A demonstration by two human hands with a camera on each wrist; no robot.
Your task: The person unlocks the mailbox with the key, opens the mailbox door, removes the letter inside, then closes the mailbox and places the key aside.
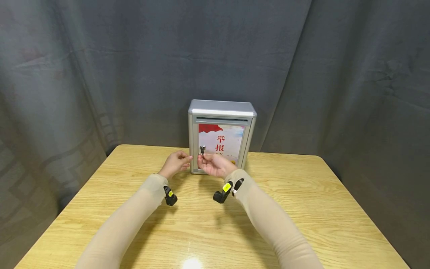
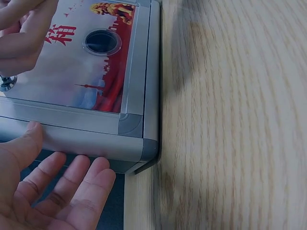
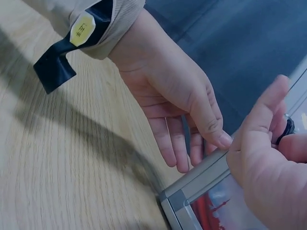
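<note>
A silver metal letter box (image 1: 221, 106) stands upright, with a slot near its top and a printed front panel with red characters. At the panel's left side sits a small lock (image 2: 7, 83). My right hand (image 1: 216, 164) pinches a dark-headed key (image 3: 288, 129) at the lock between thumb and fingertips; its blade cannot be made out. My left hand (image 1: 176, 163) rests at the box's left edge. In the left wrist view, its thumb touches the front frame and its loosely bent fingers (image 2: 79, 179) lie along the side.
The box stands near the back edge of a light wooden table (image 1: 285, 209). Grey curtains (image 1: 161, 56) hang behind and on both sides. A round window (image 2: 101, 42) shows low on the panel. Black wrist cameras (image 1: 221, 195) are strapped over beige sleeves.
</note>
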